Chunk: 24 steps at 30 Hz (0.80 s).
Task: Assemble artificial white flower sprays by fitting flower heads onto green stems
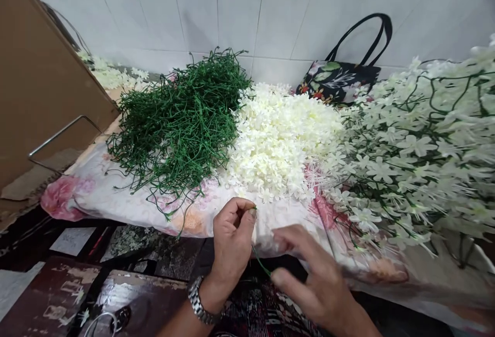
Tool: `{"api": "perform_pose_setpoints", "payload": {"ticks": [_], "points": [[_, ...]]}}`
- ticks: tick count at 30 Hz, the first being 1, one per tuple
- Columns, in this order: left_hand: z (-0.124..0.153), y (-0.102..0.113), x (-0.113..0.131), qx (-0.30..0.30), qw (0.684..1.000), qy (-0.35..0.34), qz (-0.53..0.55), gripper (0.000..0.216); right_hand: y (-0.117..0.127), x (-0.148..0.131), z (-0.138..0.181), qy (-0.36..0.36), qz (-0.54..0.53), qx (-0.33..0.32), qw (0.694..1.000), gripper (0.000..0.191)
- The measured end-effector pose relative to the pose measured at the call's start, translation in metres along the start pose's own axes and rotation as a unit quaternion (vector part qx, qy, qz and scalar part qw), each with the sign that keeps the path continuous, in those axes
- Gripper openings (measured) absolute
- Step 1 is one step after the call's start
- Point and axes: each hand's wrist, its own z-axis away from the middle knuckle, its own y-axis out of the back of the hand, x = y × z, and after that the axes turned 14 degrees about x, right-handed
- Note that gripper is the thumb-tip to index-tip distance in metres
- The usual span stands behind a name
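Observation:
My left hand (232, 239) is closed in a pinch on the top of a thin green plastic stem (258, 259). My right hand (309, 275) is just right of it, blurred by motion, its thumb and fingers closing on the lower end of the same stem. Both hands hover at the near edge of a floral cloth (100, 192). On the cloth lie a heap of bare green stems (181, 120), a heap of loose white flower heads (282, 135), and a pile of finished white flower sprays (421, 146) to the right.
A brown cardboard sheet (38, 84) with a metal handle leans at the left. A black floral tote bag (344, 76) stands against the white tiled wall. More white flowers (112, 76) lie at the back left. Dark worn boards sit below at the near left.

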Motion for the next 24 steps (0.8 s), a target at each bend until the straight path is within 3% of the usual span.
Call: {"api": "perform_pose_setpoints", "payload": {"ticks": [2,5,10,15,20,24], "points": [[0.003,-0.002,0.003,0.026,0.998,0.031,0.039,0.009,-0.01,-0.002,0.009,0.031,0.001,-0.028,0.999,0.021],[0.005,-0.002,0.012,0.048,0.988,0.094,0.108,0.016,-0.019,0.0,0.01,0.075,0.007,0.025,0.997,0.018],[0.008,0.008,0.023,-0.024,0.973,0.161,0.161,0.016,-0.004,0.0,-0.016,0.107,-0.001,-0.005,0.994,0.018],[0.007,0.019,0.022,-0.093,0.981,0.132,0.105,0.011,0.005,-0.009,-0.036,0.188,0.053,-0.09,0.977,0.023],[-0.003,0.03,0.024,-0.222,0.961,0.164,0.018,0.007,0.004,-0.013,-0.042,0.22,0.089,-0.141,0.961,0.02],[-0.004,0.027,0.025,-0.214,0.962,0.162,-0.047,0.006,0.004,-0.017,-0.045,0.25,0.115,-0.164,0.947,0.017]]}}
